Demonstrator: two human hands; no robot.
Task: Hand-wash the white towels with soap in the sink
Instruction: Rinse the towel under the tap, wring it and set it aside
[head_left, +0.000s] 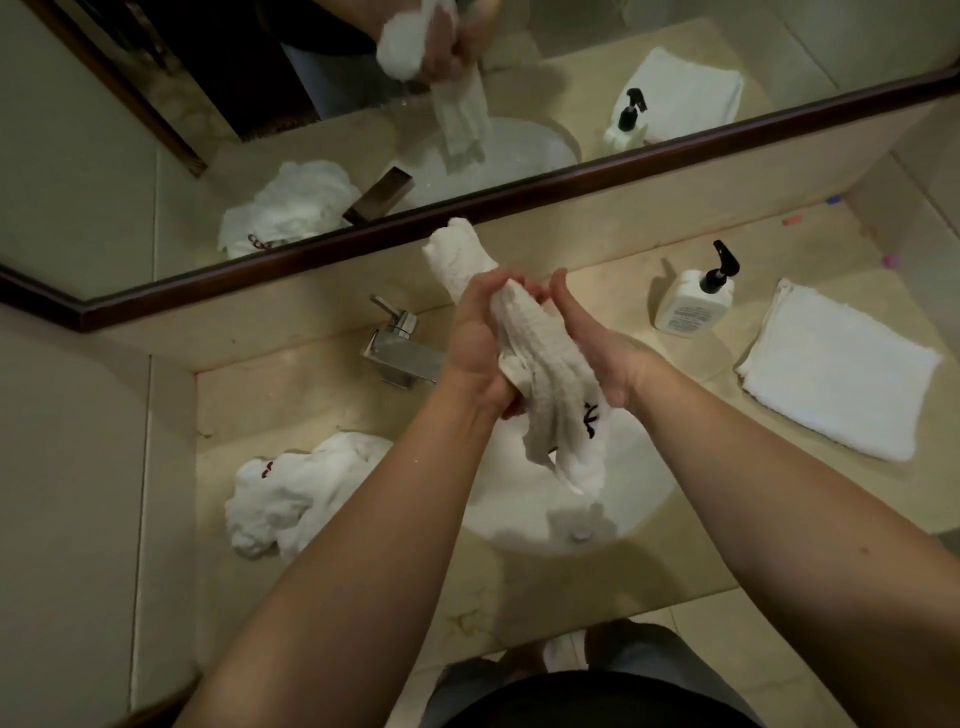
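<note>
1. While both hands work above the sink (639, 499), a rolled white towel (540, 364) is held between them, upper end sticking up past the fingers, lower end hanging into the basin.
2. Left hand (475, 348): fingers curled round the towel's left side, gripping it.
3. Right hand (597, 353): palm against the towel's right side, thumb raised; fingers hidden behind the cloth, so I cannot tell how far they curl.
4. Dark embroidered mark shows on the towel's lower part.
5. Crumpled towel pile (296, 493) lies on the bench (332, 400), left of the sink.
6. Folded towel stack (836, 374) sits on the bench at right, well apart from the sink.
7. Soap pump bottle (693, 301), white with black pump, stands just beside the folded stack.
8. Faucet (400, 348) sits behind the left hand.
9. Mirror (363, 130) above reflects the scene.
</note>
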